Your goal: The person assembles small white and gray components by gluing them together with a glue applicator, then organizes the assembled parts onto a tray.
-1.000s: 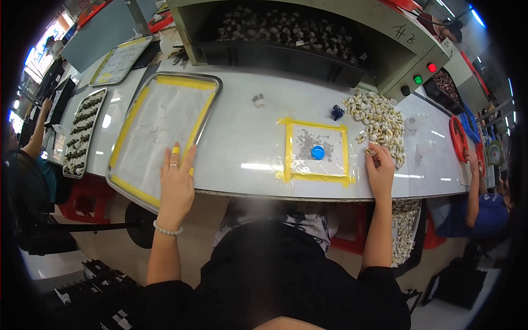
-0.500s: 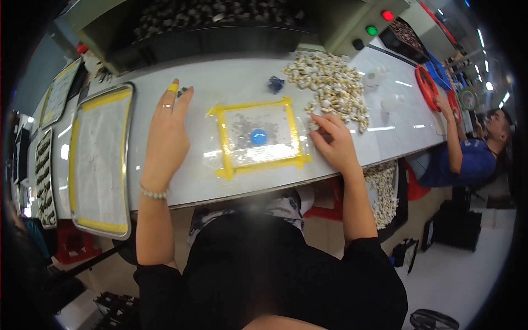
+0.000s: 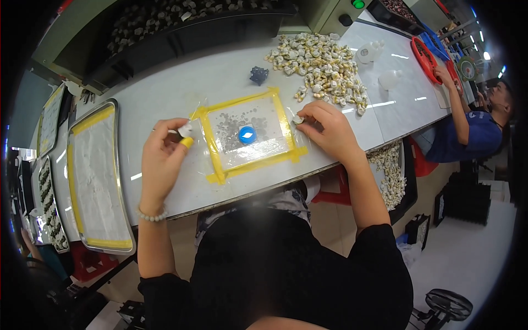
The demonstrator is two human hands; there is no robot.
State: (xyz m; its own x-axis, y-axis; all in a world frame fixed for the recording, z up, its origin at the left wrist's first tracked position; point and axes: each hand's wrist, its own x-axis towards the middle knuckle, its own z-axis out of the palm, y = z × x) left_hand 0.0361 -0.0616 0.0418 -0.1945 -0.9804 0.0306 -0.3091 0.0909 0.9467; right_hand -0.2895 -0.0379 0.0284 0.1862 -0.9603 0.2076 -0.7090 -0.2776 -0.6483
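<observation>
My left hand, a yellow wrap on one finger, pinches a small white piece with a dark side left of a clear sheet edged with yellow tape. Wet-looking spots cover the sheet, and a round blue object sits in its middle. At the sheet's right edge my right hand grips a similar small white piece between thumb and fingers. Beyond that hand lies a heap of small white-and-yellow pieces. A spiky dark blue lump rests behind the sheet.
At left lies a metal tray with a taped white sheet; beside it, a narrow tray of dark-and-white pieces. A machine stands at the back. Two small bottles are beyond the heap. A co-worker handles a red basket.
My left hand has come nearer and turned; its fingers now close on a white piece turned toward the sheet. My right hand stays by the sheet's right edge. The whole view has shifted.
</observation>
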